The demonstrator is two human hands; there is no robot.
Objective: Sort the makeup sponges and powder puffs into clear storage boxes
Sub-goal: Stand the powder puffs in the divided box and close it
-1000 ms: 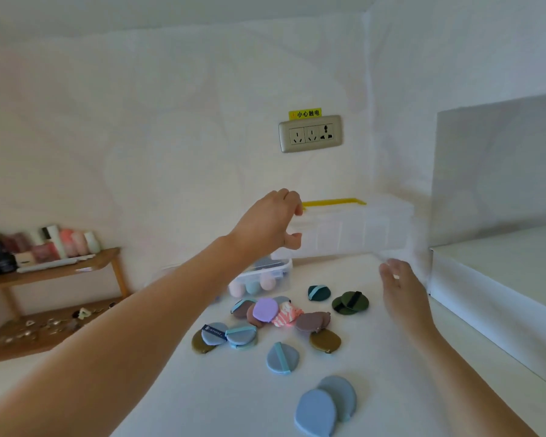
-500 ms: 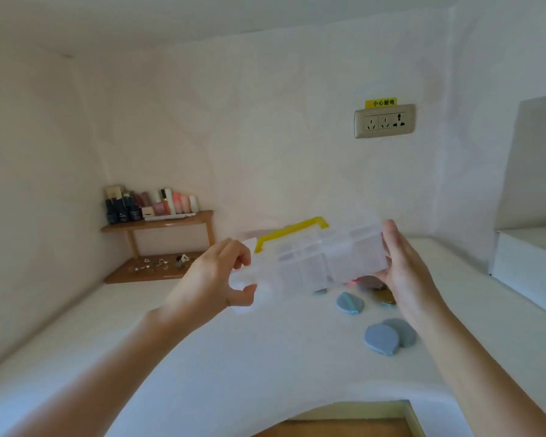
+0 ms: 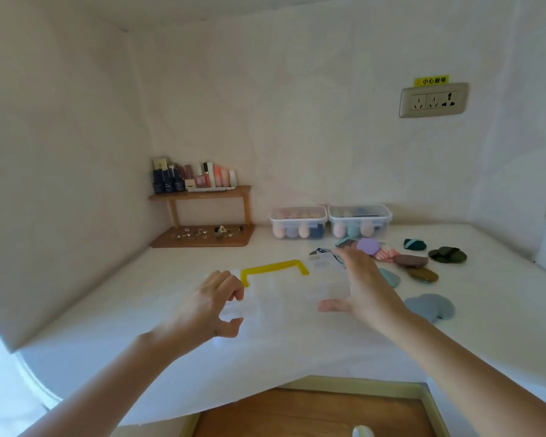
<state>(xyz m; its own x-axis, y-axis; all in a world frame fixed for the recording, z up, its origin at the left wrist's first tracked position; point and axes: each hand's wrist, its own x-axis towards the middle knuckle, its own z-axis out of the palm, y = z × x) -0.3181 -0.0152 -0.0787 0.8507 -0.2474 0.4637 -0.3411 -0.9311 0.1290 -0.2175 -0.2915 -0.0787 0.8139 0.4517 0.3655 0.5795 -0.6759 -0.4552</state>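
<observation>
**Item:** box [image 3: 281, 291], clear, with a yellow handle [image 3: 273, 267].

**Change noted:** A second ago the box stood against the wall. Half a second ago we carried it in the air between both hands. It now lies flat on the counter [image 3: 139, 304] right in front of us, handle toward the wall.

**Bearing on the task:** We judge that another container is now in place for sorting. Nothing shows inside it. We cannot tell whether its lid is latched.

**Left hand** [image 3: 216, 305]: Forearm stretched forward. Fingers and thumb are curled round the box's left end, gripping it.

**Right hand** [image 3: 360, 285]: Forearm stretched forward. Fingers are straight and the thumb is spread, with the palm at the box's right end. It is open and clasps nothing.

**Puffs** [image 3: 412, 260]: Loose and unsorted on the counter, right of the box and beyond the right hand. A blue pair lies nearer to us.

**Tubs** [image 3: 298, 222]: Two, side by side at the wall, with sponges [image 3: 338, 229] visible inside.
</observation>
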